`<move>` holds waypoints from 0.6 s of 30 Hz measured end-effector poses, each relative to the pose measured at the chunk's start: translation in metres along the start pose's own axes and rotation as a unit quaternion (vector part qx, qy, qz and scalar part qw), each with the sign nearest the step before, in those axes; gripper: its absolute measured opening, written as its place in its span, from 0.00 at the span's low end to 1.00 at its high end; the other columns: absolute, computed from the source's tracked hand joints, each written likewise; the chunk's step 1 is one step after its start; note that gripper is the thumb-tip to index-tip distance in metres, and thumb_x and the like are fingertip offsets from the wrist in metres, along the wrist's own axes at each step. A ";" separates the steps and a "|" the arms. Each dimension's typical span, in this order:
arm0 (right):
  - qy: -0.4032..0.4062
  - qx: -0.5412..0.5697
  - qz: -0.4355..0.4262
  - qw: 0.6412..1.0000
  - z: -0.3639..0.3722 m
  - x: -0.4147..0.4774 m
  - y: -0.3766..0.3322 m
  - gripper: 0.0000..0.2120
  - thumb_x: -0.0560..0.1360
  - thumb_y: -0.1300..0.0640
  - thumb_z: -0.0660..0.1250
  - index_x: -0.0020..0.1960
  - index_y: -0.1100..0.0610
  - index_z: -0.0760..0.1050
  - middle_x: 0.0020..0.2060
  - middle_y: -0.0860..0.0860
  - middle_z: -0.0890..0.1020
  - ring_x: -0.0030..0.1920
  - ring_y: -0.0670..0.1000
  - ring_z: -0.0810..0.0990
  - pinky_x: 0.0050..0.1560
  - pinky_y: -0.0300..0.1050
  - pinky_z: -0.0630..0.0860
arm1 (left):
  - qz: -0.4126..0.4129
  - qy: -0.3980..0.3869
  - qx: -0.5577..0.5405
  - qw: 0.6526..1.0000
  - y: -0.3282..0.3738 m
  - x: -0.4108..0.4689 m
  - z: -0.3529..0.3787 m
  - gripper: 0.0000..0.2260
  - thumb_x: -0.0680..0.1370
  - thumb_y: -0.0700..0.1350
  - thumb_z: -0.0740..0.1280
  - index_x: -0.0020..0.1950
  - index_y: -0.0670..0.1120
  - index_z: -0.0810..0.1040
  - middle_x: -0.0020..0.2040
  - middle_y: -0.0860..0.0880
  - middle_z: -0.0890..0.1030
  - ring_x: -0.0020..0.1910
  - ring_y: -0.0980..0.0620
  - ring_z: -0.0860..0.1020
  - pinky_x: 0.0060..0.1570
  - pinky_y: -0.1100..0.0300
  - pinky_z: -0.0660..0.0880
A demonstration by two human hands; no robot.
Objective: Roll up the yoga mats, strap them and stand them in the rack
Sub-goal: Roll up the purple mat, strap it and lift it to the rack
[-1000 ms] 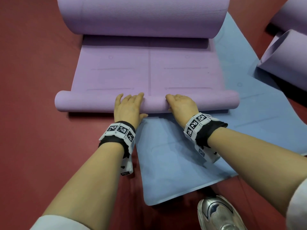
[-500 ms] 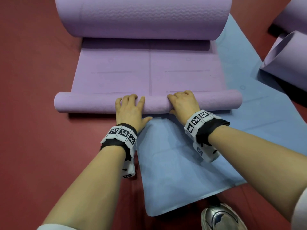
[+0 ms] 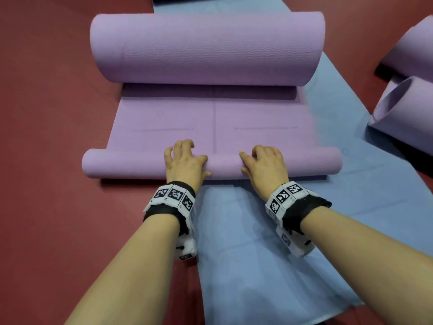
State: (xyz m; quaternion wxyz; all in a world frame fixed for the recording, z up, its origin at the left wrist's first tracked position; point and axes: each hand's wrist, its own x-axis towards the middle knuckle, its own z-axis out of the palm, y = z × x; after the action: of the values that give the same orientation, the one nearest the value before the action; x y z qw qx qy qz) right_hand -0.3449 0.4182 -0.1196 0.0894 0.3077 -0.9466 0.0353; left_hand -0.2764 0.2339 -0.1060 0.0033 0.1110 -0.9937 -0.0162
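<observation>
A purple yoga mat [image 3: 164, 123] lies across the red floor and partly over a flat blue mat [image 3: 257, 254]. Its near end is wound into a thin roll [image 3: 126, 164]. Its far end curls up in a much thicker roll [image 3: 210, 48]. My left hand [image 3: 185, 164] grips the thin roll just left of its middle, fingers curled over the top and thumb on the near side. My right hand [image 3: 264, 166] grips the same roll just right of the middle in the same way. Both wrists wear marker bands. No strap or rack is in view.
Two more rolled purple mats lie at the right edge, one [image 3: 407, 118] with its open end facing me, the other [image 3: 414, 50] behind it. Red floor [image 3: 58, 137] stretches to the left. The blue mat runs on past the far roll.
The thin roll has turned a little further away from me and grown slightly thicker. Both hands went from lying flat on it to curling their fingers over its top.
</observation>
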 end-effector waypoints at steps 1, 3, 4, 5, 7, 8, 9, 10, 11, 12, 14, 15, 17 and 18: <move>0.004 -0.012 -0.005 1.000 0.000 0.002 0.000 0.20 0.63 0.57 0.78 0.54 0.58 0.81 0.36 0.56 0.79 0.37 0.58 0.79 0.51 0.52 0.76 | -0.006 -0.013 0.009 1.000 0.000 0.002 -0.001 0.17 0.74 0.56 0.67 0.62 0.54 0.76 0.65 0.45 0.66 0.66 0.43 0.61 0.65 0.49 0.46; -0.027 -0.018 0.007 0.999 -0.007 0.006 -0.001 0.26 0.73 0.53 0.69 0.68 0.61 0.71 0.43 0.56 0.81 0.45 0.58 0.80 0.64 0.52 0.68 | -0.005 -0.024 0.036 0.999 0.002 0.002 -0.001 0.21 0.76 0.56 0.65 0.67 0.54 0.72 0.61 0.45 0.70 0.62 0.42 0.67 0.66 0.47 0.52; -0.050 -0.012 0.017 0.999 -0.010 0.007 0.000 0.30 0.76 0.48 0.64 0.72 0.62 0.64 0.46 0.56 0.81 0.49 0.57 0.80 0.68 0.53 0.62 | -0.006 -0.018 0.051 0.999 0.003 0.002 0.001 0.23 0.76 0.56 0.65 0.69 0.52 0.70 0.59 0.44 0.72 0.59 0.42 0.69 0.66 0.46 0.55; -0.063 -0.004 0.024 0.998 -0.012 0.006 0.002 0.34 0.76 0.43 0.62 0.74 0.62 0.60 0.48 0.56 0.81 0.52 0.57 0.79 0.70 0.53 0.58 | -0.012 -0.004 0.068 0.998 0.005 0.002 0.004 0.25 0.75 0.56 0.66 0.71 0.50 0.68 0.57 0.44 0.74 0.56 0.41 0.72 0.66 0.46 0.58; -0.085 0.006 0.017 0.996 -0.017 0.002 0.001 0.40 0.72 0.35 0.62 0.73 0.61 0.59 0.55 0.55 0.79 0.59 0.55 0.76 0.72 0.53 0.52 | -0.043 0.029 0.080 0.995 0.009 0.003 0.004 0.32 0.73 0.56 0.68 0.73 0.44 0.65 0.52 0.44 0.78 0.51 0.42 0.76 0.65 0.48 0.62; -0.094 0.010 0.008 0.995 -0.015 0.000 0.000 0.40 0.71 0.33 0.63 0.72 0.60 0.61 0.60 0.55 0.77 0.64 0.54 0.73 0.72 0.53 0.50 | -0.056 0.033 0.070 0.995 0.009 0.004 0.003 0.33 0.74 0.55 0.68 0.74 0.42 0.63 0.52 0.44 0.78 0.51 0.42 0.77 0.66 0.48 0.61; -0.105 0.009 -0.001 0.994 -0.013 -0.002 0.000 0.39 0.70 0.33 0.63 0.70 0.58 0.63 0.64 0.55 0.74 0.68 0.54 0.69 0.73 0.54 0.48 | -0.059 0.023 0.050 0.997 0.010 0.005 0.003 0.32 0.75 0.55 0.66 0.74 0.41 0.61 0.55 0.44 0.78 0.54 0.43 0.76 0.68 0.48 0.58; -0.114 0.004 -0.006 0.994 -0.011 -0.003 0.000 0.36 0.71 0.33 0.63 0.69 0.57 0.64 0.68 0.55 0.71 0.71 0.54 0.65 0.73 0.55 0.48 | -0.051 0.011 0.033 0.998 0.010 0.005 0.003 0.30 0.76 0.56 0.64 0.73 0.42 0.61 0.58 0.44 0.76 0.57 0.43 0.74 0.70 0.48 0.53; -0.113 0.000 -0.008 0.994 -0.007 -0.002 0.001 0.34 0.71 0.34 0.63 0.68 0.57 0.66 0.70 0.55 0.69 0.73 0.54 0.62 0.73 0.56 0.47 | -0.036 0.005 0.024 0.999 0.010 0.005 0.003 0.29 0.77 0.58 0.62 0.71 0.43 0.63 0.61 0.44 0.74 0.60 0.44 0.72 0.71 0.48 0.49; -0.104 -0.004 -0.006 0.995 -0.004 0.000 0.002 0.33 0.71 0.36 0.65 0.66 0.57 0.69 0.71 0.55 0.68 0.73 0.55 0.61 0.73 0.56 0.48 | -0.020 -0.001 0.018 1.000 0.009 0.004 0.003 0.29 0.76 0.62 0.61 0.69 0.44 0.66 0.64 0.44 0.72 0.64 0.44 0.69 0.71 0.48 0.47; -0.083 -0.001 0.002 0.997 -0.003 0.004 0.002 0.30 0.68 0.38 0.70 0.62 0.57 0.74 0.71 0.55 0.69 0.72 0.57 0.64 0.71 0.59 0.54 | -0.012 -0.024 0.011 1.000 0.006 0.001 0.004 0.35 0.72 0.68 0.60 0.70 0.45 0.65 0.69 0.43 0.67 0.72 0.44 0.60 0.71 0.47 0.43; -0.074 0.000 0.007 0.997 -0.003 0.006 0.002 0.30 0.65 0.39 0.72 0.59 0.57 0.77 0.70 0.56 0.70 0.70 0.59 0.67 0.70 0.60 0.57 | -0.018 -0.036 0.009 0.999 0.005 -0.001 0.006 0.38 0.70 0.70 0.60 0.72 0.46 0.63 0.72 0.43 0.62 0.75 0.44 0.54 0.71 0.47 0.42; -0.063 -0.004 0.023 0.998 -0.003 0.008 0.003 0.30 0.62 0.38 0.75 0.56 0.56 0.78 0.65 0.58 0.73 0.63 0.60 0.72 0.66 0.59 0.63 | -0.034 -0.046 0.011 0.998 0.006 0.001 0.006 0.40 0.68 0.72 0.61 0.73 0.49 0.62 0.75 0.42 0.55 0.75 0.42 0.46 0.71 0.45 0.41; -0.060 -0.009 0.028 0.998 -0.003 0.008 0.004 0.31 0.61 0.38 0.75 0.58 0.55 0.78 0.61 0.58 0.75 0.60 0.60 0.74 0.63 0.57 0.65 | -0.040 -0.047 0.016 0.998 0.007 0.003 0.004 0.40 0.68 0.72 0.61 0.73 0.50 0.62 0.74 0.42 0.54 0.75 0.42 0.46 0.71 0.44 0.42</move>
State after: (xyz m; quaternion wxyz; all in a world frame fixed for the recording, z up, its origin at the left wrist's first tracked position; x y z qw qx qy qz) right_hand -0.3531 0.4168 -0.1152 0.0342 0.2820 -0.9587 0.0106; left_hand -0.2812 0.2398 -0.1096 -0.0455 0.1495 -0.9877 -0.0060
